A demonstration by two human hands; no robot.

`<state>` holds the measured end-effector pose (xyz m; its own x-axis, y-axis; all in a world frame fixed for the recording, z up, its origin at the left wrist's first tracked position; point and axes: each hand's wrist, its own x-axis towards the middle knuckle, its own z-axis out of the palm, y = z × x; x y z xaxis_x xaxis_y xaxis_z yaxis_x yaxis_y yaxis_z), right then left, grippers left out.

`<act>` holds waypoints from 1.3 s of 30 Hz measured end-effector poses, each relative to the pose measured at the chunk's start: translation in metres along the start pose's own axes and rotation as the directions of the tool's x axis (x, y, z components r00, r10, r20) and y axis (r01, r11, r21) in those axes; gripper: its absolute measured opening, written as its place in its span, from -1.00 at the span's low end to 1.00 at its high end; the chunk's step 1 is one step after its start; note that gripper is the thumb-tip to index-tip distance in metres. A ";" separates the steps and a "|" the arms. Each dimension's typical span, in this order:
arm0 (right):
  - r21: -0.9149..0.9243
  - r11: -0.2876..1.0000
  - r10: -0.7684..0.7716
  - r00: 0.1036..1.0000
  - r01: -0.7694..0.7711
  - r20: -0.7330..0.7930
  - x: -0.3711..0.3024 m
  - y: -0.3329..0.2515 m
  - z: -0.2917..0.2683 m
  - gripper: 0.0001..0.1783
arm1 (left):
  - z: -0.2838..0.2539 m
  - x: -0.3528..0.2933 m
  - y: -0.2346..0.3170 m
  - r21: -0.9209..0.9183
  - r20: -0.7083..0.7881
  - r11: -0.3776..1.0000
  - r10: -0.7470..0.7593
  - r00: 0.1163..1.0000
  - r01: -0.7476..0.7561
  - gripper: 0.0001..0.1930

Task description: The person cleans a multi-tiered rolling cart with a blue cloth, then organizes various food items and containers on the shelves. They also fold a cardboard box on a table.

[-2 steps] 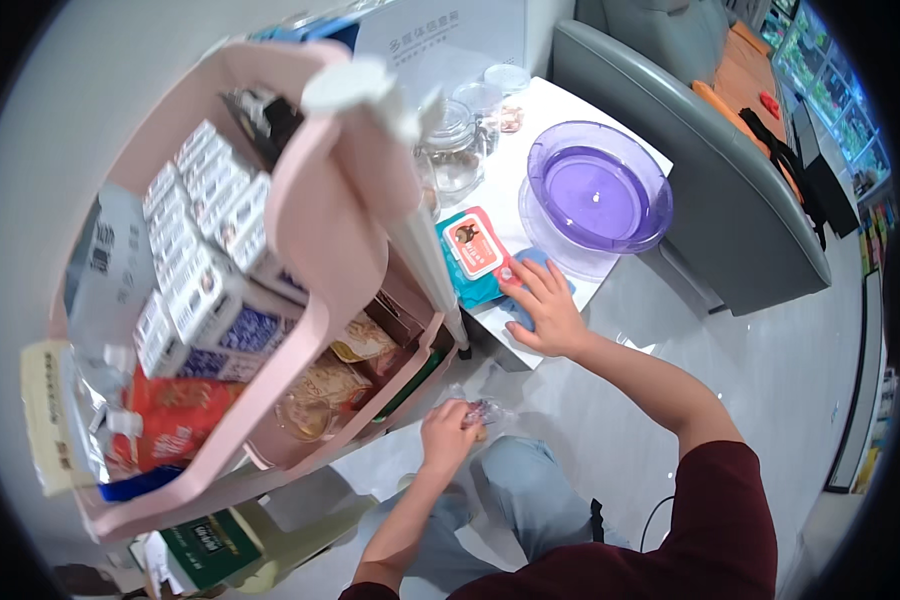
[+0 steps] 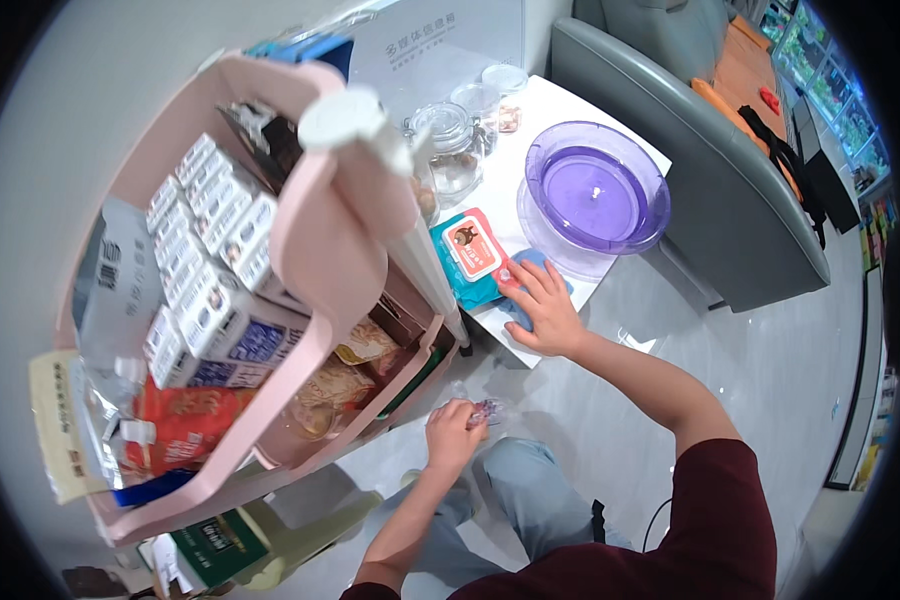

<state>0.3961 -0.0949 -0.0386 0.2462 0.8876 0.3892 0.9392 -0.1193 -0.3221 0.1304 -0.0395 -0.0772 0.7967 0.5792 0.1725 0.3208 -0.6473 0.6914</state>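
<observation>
My left hand (image 2: 453,437) is closed above my knees, gripping a crinkled clear plastic wrapper (image 2: 487,411) with small coloured print. What the wrapper contains, if anything, cannot be made out. On the white table (image 2: 505,335), my right hand (image 2: 548,310) lies with fingers spread over a blue cloth (image 2: 535,258), hiding most of it. Right beside those fingertips is a teal and coral pack of wipes (image 2: 473,248) with a flip lid. Beyond the hand, toward the right, stands a round translucent purple basin (image 2: 653,228).
Clear glass jars (image 2: 448,150) stand at the table's back left. A pink rolling cart (image 2: 335,250) with stacked white cartons (image 2: 210,290) and snack packets fills the left. A grey sofa (image 2: 690,150) borders the table on the right. Below it, a green box (image 2: 220,545) sits at lower left.
</observation>
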 end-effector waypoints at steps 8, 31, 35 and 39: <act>-0.011 0.999 0.053 0.996 -0.052 0.074 0.003 -0.002 -0.003 -0.33 | -0.096 0.012 0.106 -0.166 -0.051 0.918 -0.372 0.927 0.359 -0.81; 0.679 0.732 -0.177 0.946 -0.059 0.273 0.105 -0.307 -0.348 -0.16 | -0.375 0.034 0.304 -0.257 -0.066 0.761 -0.629 0.775 0.596 -0.71; 0.771 0.453 -0.174 0.803 -0.448 0.570 0.135 -0.331 -0.346 0.09 | -0.414 0.035 0.288 -0.585 0.073 0.602 -0.629 0.774 0.544 -0.67; 0.723 0.280 -0.233 0.686 -0.631 0.689 0.143 -0.331 -0.316 0.14 | -0.426 0.048 0.264 -0.804 0.111 0.404 -0.619 0.777 0.437 -0.61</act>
<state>0.1960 -0.0688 0.3969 -0.2155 0.9432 -0.2527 -0.0654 -0.2721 -0.9600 0.0352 0.0286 0.4127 0.4778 0.7958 -0.3722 0.0662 0.3898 0.9185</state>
